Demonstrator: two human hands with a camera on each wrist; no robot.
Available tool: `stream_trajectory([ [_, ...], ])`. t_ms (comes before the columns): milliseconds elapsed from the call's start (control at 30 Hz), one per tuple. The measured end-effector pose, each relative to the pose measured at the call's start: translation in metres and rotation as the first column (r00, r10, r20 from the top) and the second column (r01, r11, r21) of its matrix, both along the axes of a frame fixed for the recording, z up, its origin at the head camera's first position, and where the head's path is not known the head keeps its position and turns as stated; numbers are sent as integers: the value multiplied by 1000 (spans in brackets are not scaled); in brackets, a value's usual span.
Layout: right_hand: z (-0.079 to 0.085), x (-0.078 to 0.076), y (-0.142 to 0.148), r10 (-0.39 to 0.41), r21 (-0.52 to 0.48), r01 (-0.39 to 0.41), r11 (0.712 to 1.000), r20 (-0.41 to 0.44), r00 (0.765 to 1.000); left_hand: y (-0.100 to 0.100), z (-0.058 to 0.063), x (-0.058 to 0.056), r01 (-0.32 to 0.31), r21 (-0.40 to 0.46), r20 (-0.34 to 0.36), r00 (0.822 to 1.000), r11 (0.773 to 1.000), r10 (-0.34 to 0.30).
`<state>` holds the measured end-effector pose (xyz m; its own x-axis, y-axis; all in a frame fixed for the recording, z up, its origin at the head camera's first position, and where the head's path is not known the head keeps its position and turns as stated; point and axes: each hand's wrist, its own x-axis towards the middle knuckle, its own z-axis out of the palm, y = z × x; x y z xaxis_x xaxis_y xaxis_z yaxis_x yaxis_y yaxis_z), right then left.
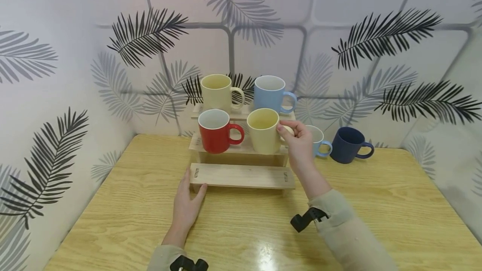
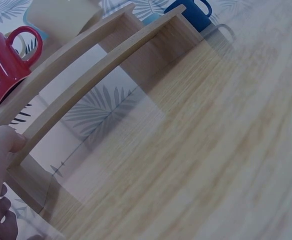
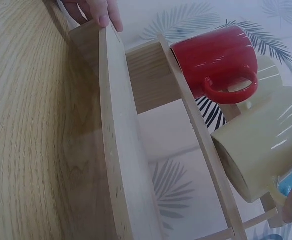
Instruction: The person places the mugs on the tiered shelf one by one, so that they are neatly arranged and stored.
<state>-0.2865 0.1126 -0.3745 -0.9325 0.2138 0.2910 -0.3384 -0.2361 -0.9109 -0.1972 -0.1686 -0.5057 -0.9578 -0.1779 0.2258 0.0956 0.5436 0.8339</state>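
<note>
My right hand [image 1: 301,141] pinches the handle of a pale yellow mug [image 1: 263,133], which is on the right of the middle step of a wooden tiered rack [image 1: 241,175]. In the right wrist view the mug's base [image 3: 231,170] is at the step's edge; contact is hard to tell. My left hand [image 1: 188,204] grips the left end of the lowest step, its thumb [image 2: 13,140] at the front edge. Beside the yellow mug stands a red mug [image 1: 214,133], handle to the right. Another pale yellow mug [image 1: 216,93] and a light blue mug [image 1: 268,94] occupy the top step.
Right of the rack, on the wooden table [image 1: 376,212], stand a second light blue mug [image 1: 318,141], partly hidden by my right hand, and a dark blue mug [image 1: 346,145]. A leaf-patterned wall [image 1: 263,53] rises behind the rack.
</note>
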Motion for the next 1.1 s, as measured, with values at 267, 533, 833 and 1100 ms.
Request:
stream_trajectory([
  [267,-5,-2,2,-20,-7,20,1000,-19,1000,2,-1,1,2,-1,-25,1000,1000,-2],
  [533,-14,-3,5,-11,-73,7,997,-60,998,2,-1,1,8,7,-8,1000,1000,-8],
  [833,-24,-3,4,-34,-37,31,999,-88,996,0,0,2,9,5,10,1000,1000,-9],
  [1100,-30,-3,7,-12,50,21,999,-169,986,1,1,2,12,14,12,1000,1000,-13],
])
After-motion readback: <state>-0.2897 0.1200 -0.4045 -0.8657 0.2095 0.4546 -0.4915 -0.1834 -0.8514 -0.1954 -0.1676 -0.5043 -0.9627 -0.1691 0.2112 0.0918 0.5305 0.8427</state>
